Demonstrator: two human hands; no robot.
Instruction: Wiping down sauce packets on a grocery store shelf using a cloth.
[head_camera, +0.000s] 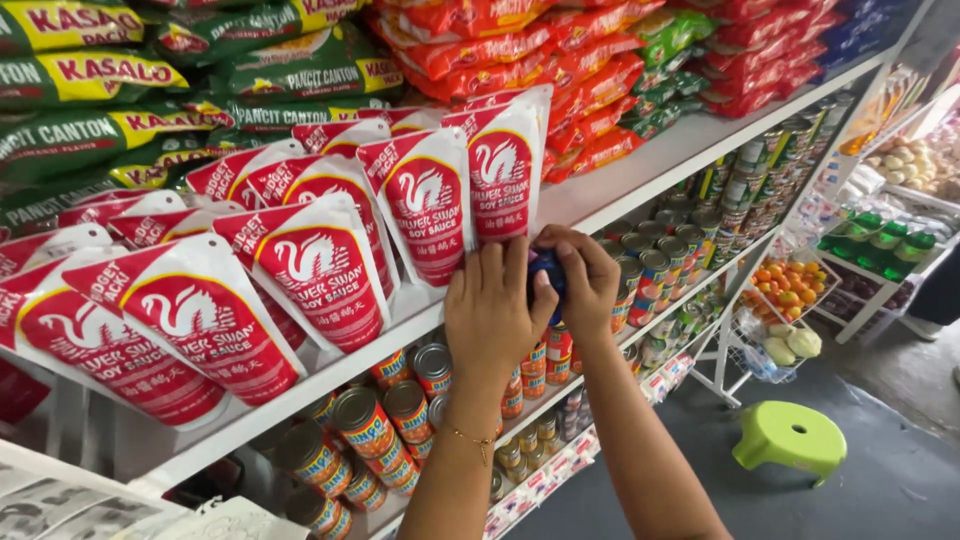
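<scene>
My left hand (492, 312) and my right hand (585, 278) meet at the front edge of a white shelf (640, 175). Both close around a small dark blue object (548, 268), mostly hidden between the fingers. My left fingertips also touch the bottom of a red-and-white stand-up sauce pouch (503, 170), the rightmost in a row of such pouches (320, 270). A thin bracelet sits on my left wrist.
Green noodle packs (120, 110) and red packs (560, 60) are stacked behind the pouches. Tin cans (380, 420) fill the shelves below. A lime-green stool (790, 437) stands on the floor at right, near wire baskets of produce (790, 290).
</scene>
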